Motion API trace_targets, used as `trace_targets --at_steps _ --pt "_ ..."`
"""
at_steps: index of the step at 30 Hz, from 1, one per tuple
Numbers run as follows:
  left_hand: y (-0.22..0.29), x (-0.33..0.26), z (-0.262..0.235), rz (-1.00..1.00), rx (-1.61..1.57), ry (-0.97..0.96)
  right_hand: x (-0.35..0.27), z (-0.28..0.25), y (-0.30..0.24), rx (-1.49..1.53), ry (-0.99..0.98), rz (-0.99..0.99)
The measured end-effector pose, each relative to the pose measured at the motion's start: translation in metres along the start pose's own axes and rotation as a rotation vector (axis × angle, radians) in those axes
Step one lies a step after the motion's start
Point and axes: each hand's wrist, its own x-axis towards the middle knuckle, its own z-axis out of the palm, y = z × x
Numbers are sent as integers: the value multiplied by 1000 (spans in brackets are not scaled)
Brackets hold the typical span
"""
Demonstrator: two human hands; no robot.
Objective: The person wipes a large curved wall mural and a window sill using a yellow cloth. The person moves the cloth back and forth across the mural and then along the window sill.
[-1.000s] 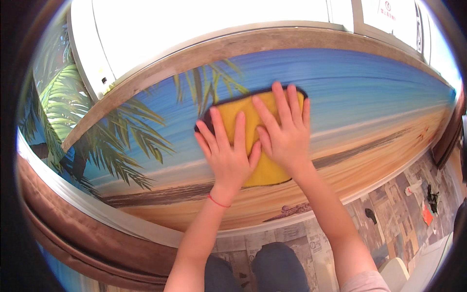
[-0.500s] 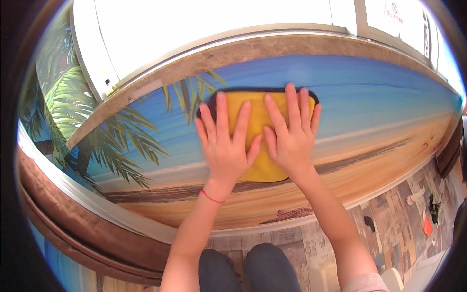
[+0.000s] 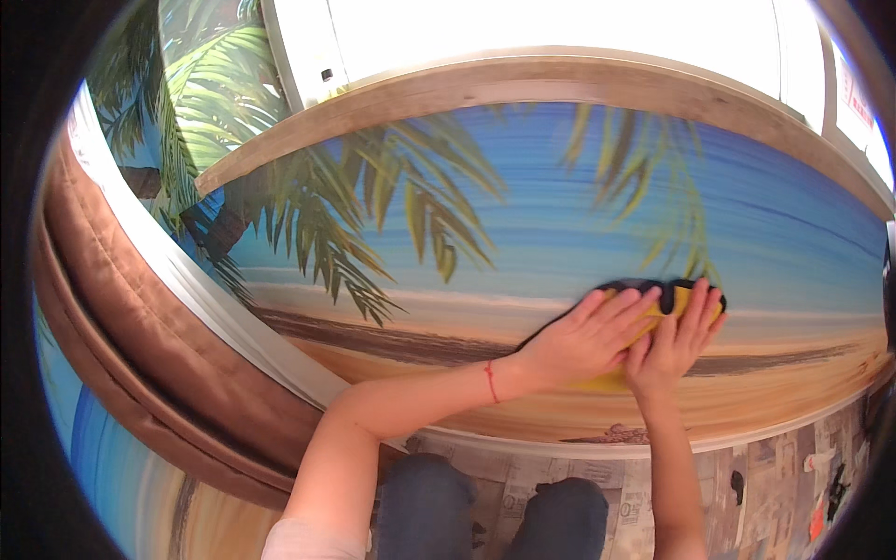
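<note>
One left hand (image 3: pixel 569 353) and one right hand (image 3: pixel 661 369) make two hands, with two bare forearms (image 3: pixel 425 401). There is one yellow cloth (image 3: pixel 605 383) with black edging, one red wrist string (image 3: pixel 492 381), one pale sleeve (image 3: pixel 315 539) and two dark-trousered knees (image 3: pixel 427 495). One long ledge (image 3: pixel 523 79) and one stretch of brown fabric (image 3: pixel 140 345) show, plus two beach-painted surfaces (image 3: pixel 532 233). At least four small floor scraps are visible: two black pieces (image 3: pixel 737 486), one orange-red piece (image 3: pixel 818 520) and one white piece (image 3: pixel 821 460). The painted palm fronds (image 3: pixel 327 201) overlap too much to count.
</note>
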Motion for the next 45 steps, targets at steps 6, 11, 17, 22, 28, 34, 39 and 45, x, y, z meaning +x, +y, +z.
trace_targets --at_steps 6,11,17,22,28,34,39,45 --pt "-48 -12 -20 27 -16 11 19 14 -33 19 110 -32" --pt "-109 -55 -46 -150 -65 8 47 33 -102 -3 66 -70" --pt "-185 -126 -70 -314 13 32 81 56 -208 -6 -72 -189" --pt "-241 -176 -92 -364 48 29 104 75 -283 28 -59 -188" --pt "-306 -217 -120 -418 36 97 127 102 -356 163 35 -240" --pt "-363 -252 -144 -457 118 115 151 130 -422 298 131 -293" --pt "-382 -289 -143 -547 156 148 155 142 -463 383 97 -337" --pt "-372 -319 -135 -588 150 150 127 145 -475 418 -47 -411"
